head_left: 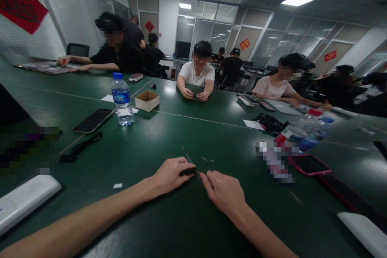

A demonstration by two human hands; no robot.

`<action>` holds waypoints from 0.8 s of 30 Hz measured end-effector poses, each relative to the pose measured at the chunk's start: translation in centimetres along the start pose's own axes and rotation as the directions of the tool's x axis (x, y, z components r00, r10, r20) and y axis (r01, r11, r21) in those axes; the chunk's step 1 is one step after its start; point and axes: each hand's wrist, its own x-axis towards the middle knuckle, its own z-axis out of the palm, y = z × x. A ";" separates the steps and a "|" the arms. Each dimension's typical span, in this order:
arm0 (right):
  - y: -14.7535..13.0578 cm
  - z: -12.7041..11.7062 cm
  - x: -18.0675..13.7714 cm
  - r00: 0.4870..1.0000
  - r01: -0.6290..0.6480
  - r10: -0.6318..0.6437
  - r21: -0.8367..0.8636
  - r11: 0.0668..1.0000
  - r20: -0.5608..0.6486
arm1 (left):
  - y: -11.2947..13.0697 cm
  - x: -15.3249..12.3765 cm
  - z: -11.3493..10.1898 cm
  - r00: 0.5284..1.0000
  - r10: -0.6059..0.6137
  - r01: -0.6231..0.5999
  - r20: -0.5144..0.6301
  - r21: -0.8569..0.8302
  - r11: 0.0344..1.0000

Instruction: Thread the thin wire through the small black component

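Observation:
My left hand (173, 175) rests on the green table (157, 225), its fingers closed around a small dark object (188, 171). That object looks black or dark brown, and its kind is not clear at this size. Just to the right, my right hand (225, 190) is pinched shut, thumb and forefinger pointing at the dark object. A thin, pale sliver (197, 172) shows between the right fingertips and the dark object. Most of what the right fingers grip is hidden. The two hands are close together but apart.
To the left stand a water bottle (122, 102), an open small box (147, 101) and a phone (93, 121), with a black strap (81, 147) nearer. At right are bottles (316, 133) and a red-edged phone (313, 165). Across the table sits a person (198, 73) in white.

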 end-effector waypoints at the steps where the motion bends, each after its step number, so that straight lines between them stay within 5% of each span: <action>1: 0.0 0.0 0.0 1.000 -0.003 0.003 0.006 1.000 0.008 | 0.0 0.0 0.0 1.000 0.001 -0.001 -0.002 -0.004 1.000; 9: -0.2 -0.1 0.1 1.000 -0.001 0.001 -0.005 1.000 0.028 | 0.0 -0.1 -0.1 1.000 0.006 -0.006 0.010 0.007 1.000; 17: -1.0 -0.6 -0.3 0.993 -0.024 0.032 -0.074 0.997 0.109 | 0.6 -0.4 0.1 0.995 0.053 -0.076 0.087 0.291 0.954; 24: -1.1 -1.0 -0.4 0.988 -0.011 0.020 -0.058 0.998 0.155 | 1.1 -0.5 0.0 0.992 0.020 -0.065 0.125 0.369 0.927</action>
